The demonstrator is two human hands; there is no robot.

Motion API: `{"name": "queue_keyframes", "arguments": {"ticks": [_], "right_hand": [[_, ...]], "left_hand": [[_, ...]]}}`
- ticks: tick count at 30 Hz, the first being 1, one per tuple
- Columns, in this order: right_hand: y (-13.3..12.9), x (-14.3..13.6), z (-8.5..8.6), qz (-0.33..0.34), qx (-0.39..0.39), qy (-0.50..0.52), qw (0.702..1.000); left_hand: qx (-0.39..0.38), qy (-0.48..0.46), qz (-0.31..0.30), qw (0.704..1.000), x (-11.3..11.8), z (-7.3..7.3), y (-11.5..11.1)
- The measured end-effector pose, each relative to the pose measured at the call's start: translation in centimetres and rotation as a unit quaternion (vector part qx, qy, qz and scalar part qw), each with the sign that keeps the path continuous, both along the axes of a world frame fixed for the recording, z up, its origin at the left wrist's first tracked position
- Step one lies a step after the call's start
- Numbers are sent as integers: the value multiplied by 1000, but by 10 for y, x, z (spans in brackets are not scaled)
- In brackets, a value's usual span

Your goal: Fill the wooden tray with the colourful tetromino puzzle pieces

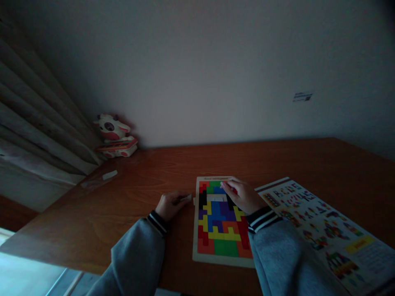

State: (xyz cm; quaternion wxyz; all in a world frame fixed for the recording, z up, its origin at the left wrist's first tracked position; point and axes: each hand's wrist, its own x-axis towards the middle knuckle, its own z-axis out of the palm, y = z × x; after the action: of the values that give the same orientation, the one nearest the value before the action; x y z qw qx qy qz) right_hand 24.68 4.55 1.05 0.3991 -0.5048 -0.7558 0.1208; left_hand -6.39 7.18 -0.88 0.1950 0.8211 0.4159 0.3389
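Note:
A wooden puzzle board [195, 238] filled with red, green, blue, yellow, purple, orange and black block pieces lies flat on the table. Across its upper part runs a pale strip [216, 197]; whether this is pieces or bare board, I cannot tell. My left hand [170, 205] is beside the board's left edge, fingers closed in a pinch; a small pale bit [194, 201] shows just past the fingertips. Over the upper right of the board is my right hand [243, 195], its fingers pinched together and covering some pieces. What either pinch holds is hidden or too small to name.
A printed sheet [327, 230] with colourful block figures lies right of the board, partly under my right sleeve. At the far left, a cow-shaped toy [114, 135] stands by the curtain [40, 107] and wall. A whitish strip [110, 175] lies on the wooden table [166, 164].

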Motion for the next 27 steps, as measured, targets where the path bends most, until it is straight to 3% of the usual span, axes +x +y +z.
{"name": "queue_keyframes", "arguments": {"ticks": [2,5,12,16,20,24,27], "right_hand": [[-1,-3,3,5,-2,16,1000],[-4,-10,6,18,-11,44,999],[-7,-27,-1,70,-23,74,995],[-6,-29,-1,64,-11,103,993],[-6,-24,4,9,-46,122,991],[-5,-16,4,-27,-80,135,987],[-3,-7,0,-23,-103,113,988]], "left_hand": [[10,-51,40,998,13,1,5],[33,-121,49,991,38,2,10],[64,-134,-73,986,77,-3,8],[71,-133,-83,985,78,-1,9],[104,-103,-97,984,67,6,16],[166,-74,-60,982,54,10,25],[163,-70,-58,982,52,8,27]]}}
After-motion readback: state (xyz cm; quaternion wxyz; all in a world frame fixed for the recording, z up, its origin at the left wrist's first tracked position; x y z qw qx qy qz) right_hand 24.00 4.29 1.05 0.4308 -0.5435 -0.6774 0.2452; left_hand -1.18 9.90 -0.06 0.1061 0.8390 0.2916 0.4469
